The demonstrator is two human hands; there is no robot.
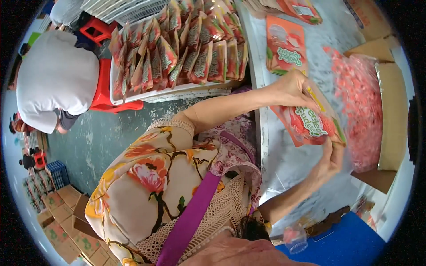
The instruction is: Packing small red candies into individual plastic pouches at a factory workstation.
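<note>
Fingers [327, 153] of the left hand [296, 88] (forearm outstretched, wrist bent) and right hand [333, 158] clamp a red pouch [306, 126]

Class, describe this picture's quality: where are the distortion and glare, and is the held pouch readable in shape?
Head view: fisheye distortion rounds the image, leaving black corners; glare whitens spots on the packed pouches. Also in the head view, the held pouch shows clear outlines between left hand and right hand.

I work over a pale, grey-mottled table [280, 162] that bears one flat orange-red pouch [286, 37], more pouches [301, 9] near it, and an open cardboard box [393, 115] with bagged pink pieces [359, 111].
</note>
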